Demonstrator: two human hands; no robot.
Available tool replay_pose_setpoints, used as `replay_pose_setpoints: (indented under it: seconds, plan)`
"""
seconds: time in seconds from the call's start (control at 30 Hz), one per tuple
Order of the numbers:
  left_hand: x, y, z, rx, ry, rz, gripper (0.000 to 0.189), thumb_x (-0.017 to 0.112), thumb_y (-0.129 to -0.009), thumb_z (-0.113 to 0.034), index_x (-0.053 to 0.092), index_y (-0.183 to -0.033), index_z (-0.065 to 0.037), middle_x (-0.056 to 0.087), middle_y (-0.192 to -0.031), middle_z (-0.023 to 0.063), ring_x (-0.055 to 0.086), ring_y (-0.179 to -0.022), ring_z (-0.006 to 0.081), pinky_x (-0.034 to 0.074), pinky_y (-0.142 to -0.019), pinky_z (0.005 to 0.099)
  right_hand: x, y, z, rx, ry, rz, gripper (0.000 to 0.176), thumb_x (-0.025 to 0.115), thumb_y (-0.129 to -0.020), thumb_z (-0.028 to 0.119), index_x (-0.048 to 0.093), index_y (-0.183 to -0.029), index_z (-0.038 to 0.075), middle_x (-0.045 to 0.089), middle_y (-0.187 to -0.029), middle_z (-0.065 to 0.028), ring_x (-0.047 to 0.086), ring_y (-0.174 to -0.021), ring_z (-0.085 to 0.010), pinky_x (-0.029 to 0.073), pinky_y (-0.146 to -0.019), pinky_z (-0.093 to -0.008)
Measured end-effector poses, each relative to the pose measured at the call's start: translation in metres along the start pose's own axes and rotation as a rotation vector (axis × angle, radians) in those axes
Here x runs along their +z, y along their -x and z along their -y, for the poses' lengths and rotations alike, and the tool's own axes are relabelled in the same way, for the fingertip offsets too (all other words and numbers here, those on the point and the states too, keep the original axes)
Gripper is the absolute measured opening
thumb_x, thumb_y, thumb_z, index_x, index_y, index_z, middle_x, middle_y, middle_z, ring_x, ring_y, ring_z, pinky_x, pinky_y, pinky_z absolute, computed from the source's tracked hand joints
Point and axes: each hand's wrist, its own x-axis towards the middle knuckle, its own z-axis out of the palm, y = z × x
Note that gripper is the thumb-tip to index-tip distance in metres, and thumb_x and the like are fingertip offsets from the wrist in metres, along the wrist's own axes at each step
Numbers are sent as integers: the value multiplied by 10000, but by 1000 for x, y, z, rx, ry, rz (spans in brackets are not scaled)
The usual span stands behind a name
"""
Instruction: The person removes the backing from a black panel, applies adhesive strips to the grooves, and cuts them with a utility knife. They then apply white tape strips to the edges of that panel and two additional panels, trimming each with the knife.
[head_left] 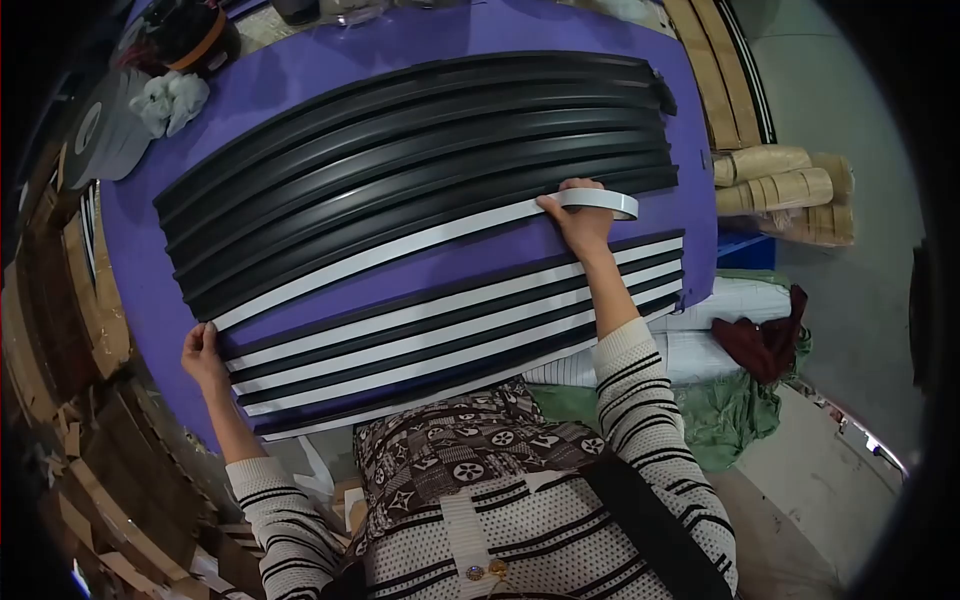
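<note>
My right hand (584, 228) is closed around a roll of white tape (622, 205). From the roll a length of white tape (385, 252) runs left along the nearest of several long black strips (420, 130). At its far left end my left hand (204, 362) pinches with thumb and fingers by the strip's corner; the fingers cover the tape's very end. Closer to my body lie more black strips (440, 322), each with a white band along it.
A purple tabletop (140, 260) carries the strips. At its upper left are a large grey roll (105, 125), crumpled white plastic (172, 102) and a dark container with an orange band (205, 45). Brown-wrapped rolls (775, 190) and green sacking (730, 415) lie off to the right.
</note>
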Motion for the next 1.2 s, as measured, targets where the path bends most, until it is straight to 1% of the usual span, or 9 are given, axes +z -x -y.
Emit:
replay_pose_setpoints:
  seconds: [0.13,0.3,0.4,0.53,0.6,0.73,0.8,0.9,1.2]
  plan:
    - [-2,-1,2,44,15,-7,231,663,-708,-185,573,-808,3,556,-724,4,489,-656,72,394,-617,207,13,4,-7,-71,27,-84,345,686,-592,391,521,-699,107,485,-722,-33,449,-752,-223,358,-641,-339]
    - [3,4,-9,143,-634,-303,376,675,-681,-291,564,-832,35,565,-699,88,522,-642,164,419,-632,265,9,3,-6,-90,-23,-117,347,699,-584,349,490,-717,106,464,-721,-31,440,-722,-218,342,-641,-334]
    - [122,60,-84,380,-504,-157,264,593,-757,-227,563,-893,-3,558,-813,99,540,-726,194,430,-642,297,4,4,-1,-73,-37,-41,358,708,-579,328,500,-766,104,471,-773,-39,442,-764,-217,348,-663,-323]
    - [302,169,-158,1008,-199,514,200,505,-760,-54,507,-958,-24,534,-878,122,509,-841,276,397,-744,372,-18,9,-6,-54,-441,4,382,679,-644,237,509,-954,94,506,-918,-74,468,-897,-222,364,-800,-310]
    - [347,193,-164,1052,-346,516,256,505,-733,-40,507,-989,-25,517,-935,96,502,-870,241,382,-765,357,-37,10,-12,425,-1594,-8,320,627,-711,179,493,-980,66,511,-967,-77,466,-960,-208,353,-855,-313]
    - [353,202,-159,1151,-581,388,345,499,-699,-35,509,-1044,-45,485,-969,57,485,-886,197,360,-785,324,-77,-10,-110,420,-1983,-293,142,514,-791,106,496,-908,29,524,-886,-86,505,-902,-217,380,-875,-375]
    - [353,202,-162,1162,-633,408,337,501,-702,-34,512,-1039,-44,485,-967,54,485,-881,196,358,-785,327,-89,-30,-178,585,-1821,-486,102,529,-777,81,516,-852,14,560,-800,-115,549,-773,-196,435,-740,-312]
    - [353,202,-165,1177,-651,427,352,518,-691,-8,517,-1042,-40,481,-961,59,482,-879,202,352,-778,329,-85,-46,-238,478,-810,-329,146,603,-731,149,567,-749,9,570,-673,-53,535,-624,-136,417,-585,-257]
    - [352,199,-164,1191,-689,503,418,488,-650,52,517,-1061,-24,486,-978,85,475,-894,228,344,-781,344,-40,-54,-265,226,31,-95,304,599,-704,296,563,-774,2,568,-764,-158,545,-738,-301,411,-655,-377]
